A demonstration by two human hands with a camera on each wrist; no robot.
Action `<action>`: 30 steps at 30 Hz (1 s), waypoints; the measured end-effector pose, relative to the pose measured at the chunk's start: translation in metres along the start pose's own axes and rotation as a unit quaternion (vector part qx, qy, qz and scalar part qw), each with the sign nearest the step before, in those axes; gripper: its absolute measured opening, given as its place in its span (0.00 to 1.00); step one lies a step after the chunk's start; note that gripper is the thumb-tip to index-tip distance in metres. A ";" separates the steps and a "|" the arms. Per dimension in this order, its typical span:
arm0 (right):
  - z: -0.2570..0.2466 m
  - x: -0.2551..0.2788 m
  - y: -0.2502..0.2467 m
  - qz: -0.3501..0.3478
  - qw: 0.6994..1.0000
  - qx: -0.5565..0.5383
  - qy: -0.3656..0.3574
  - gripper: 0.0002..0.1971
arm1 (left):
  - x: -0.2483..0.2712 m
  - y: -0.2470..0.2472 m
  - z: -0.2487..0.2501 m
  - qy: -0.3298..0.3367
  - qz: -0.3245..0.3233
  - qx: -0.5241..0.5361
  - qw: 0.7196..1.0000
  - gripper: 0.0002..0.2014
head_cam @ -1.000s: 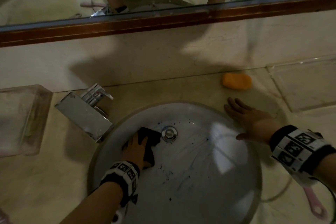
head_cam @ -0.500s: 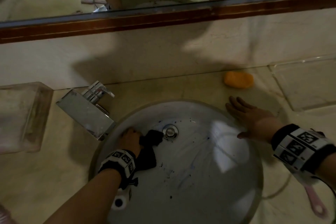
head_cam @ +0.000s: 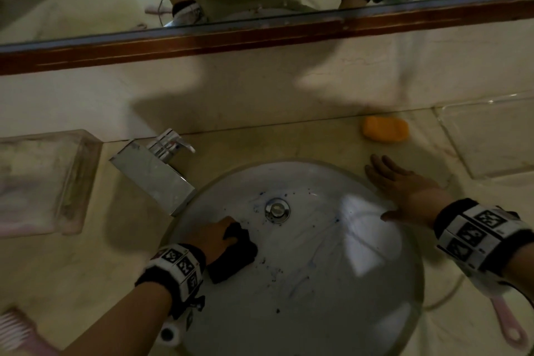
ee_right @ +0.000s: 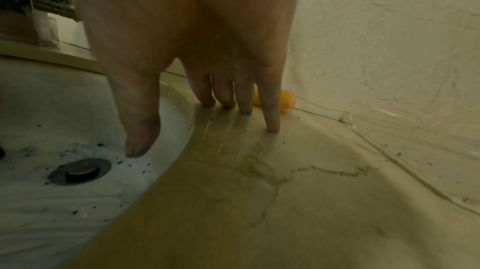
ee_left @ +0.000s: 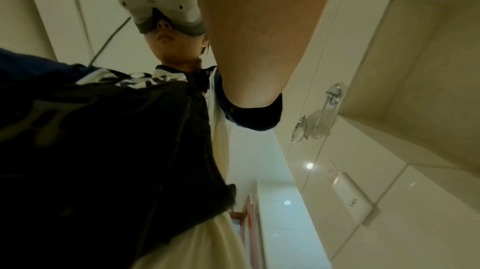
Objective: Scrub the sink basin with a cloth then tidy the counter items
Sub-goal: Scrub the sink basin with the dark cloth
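Observation:
A round white sink basin (head_cam: 332,269) speckled with dark and blue spots sits in the beige counter, its metal drain (head_cam: 277,209) near the back. My left hand (head_cam: 215,235) grips a black cloth (head_cam: 235,256) against the basin's left wall, just left of the drain. My right hand (head_cam: 401,185) lies flat with straight fingers (ee_right: 270,113) on the counter at the basin's right rim, thumb over the basin (ee_right: 78,170). The left wrist view points up at the person and shows no hand or cloth.
A chrome faucet (head_cam: 157,169) stands at the basin's back left. An orange soap bar (head_cam: 385,128) lies by the wall, and a clear box (head_cam: 43,182) sits at far left. Clear tray (head_cam: 491,139) at right; pink handle (head_cam: 508,326) and pink comb (head_cam: 17,329) near the front.
My left hand has dragged the cloth leftward and toward me, away from the drain. The right hand has stayed flat on the counter.

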State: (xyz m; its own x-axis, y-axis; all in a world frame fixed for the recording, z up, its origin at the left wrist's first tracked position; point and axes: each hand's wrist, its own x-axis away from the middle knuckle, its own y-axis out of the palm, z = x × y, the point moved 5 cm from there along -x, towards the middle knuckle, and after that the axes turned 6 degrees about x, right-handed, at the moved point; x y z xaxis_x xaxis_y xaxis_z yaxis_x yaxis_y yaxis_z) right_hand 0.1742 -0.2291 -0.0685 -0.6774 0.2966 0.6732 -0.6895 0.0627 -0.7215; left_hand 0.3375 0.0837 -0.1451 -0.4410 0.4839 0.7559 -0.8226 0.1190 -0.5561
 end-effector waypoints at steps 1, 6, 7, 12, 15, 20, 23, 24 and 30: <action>0.000 0.000 0.000 0.000 1.000 -0.001 0.001 0.52 | -0.001 0.004 -0.003 -0.027 0.002 -0.002 1.000 0.21; 0.000 -0.001 -0.001 0.000 1.000 -0.001 -0.002 0.53 | -0.002 0.012 -0.020 -0.132 0.128 -0.027 0.983 0.24; 0.000 -0.001 0.000 -0.001 1.000 -0.001 -0.001 0.53 | -0.002 0.015 -0.016 -0.121 0.126 -0.053 0.983 0.25; 0.001 0.001 -0.001 0.005 1.000 -0.003 0.000 0.53 | -0.002 0.025 0.003 -0.081 0.072 -0.178 0.978 0.34; 0.001 0.000 0.000 0.004 1.000 -0.008 -0.001 0.53 | -0.007 0.037 0.007 -0.113 0.014 -0.179 0.977 0.42; 0.001 0.001 0.001 0.006 1.000 -0.016 -0.003 0.52 | -0.014 0.047 0.026 -0.116 0.041 -0.241 0.963 0.35; 0.001 0.002 0.000 0.003 1.000 -0.013 0.000 0.51 | -0.015 0.043 0.035 -0.118 0.062 -0.222 0.966 0.30; 0.001 0.002 0.000 0.000 1.000 -0.014 0.002 0.51 | -0.015 0.039 0.037 -0.108 0.070 -0.210 0.969 0.28; 0.000 0.003 -0.002 -0.005 1.000 -0.008 0.005 0.51 | -0.007 -0.010 0.059 -0.012 0.198 -0.231 0.952 0.20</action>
State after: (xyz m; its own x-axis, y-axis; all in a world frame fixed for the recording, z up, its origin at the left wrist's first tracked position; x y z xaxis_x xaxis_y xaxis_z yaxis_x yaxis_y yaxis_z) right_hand 0.1739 -0.2285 -0.0649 -0.6680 0.3057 0.6785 -0.6919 0.0804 -0.7175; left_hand 0.3275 0.0276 -0.1243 -0.6970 0.5503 0.4597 -0.3466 0.3027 -0.8878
